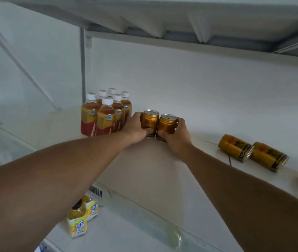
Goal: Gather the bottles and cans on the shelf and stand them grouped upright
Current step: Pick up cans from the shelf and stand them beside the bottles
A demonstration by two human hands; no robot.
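head view: each hand [135, 128] [176, 136] grips one upright can [150, 122] [167, 124].

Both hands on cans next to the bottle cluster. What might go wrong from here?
1. The left hand, gripping the left can, sits close beside the bottles; a nudge might topple them.
2. The two lying cans may roll on the shelf if bumped.

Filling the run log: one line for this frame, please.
left hand grips upright can | right hand grips upright can | bottles grouped upright | two cans lying flat, right
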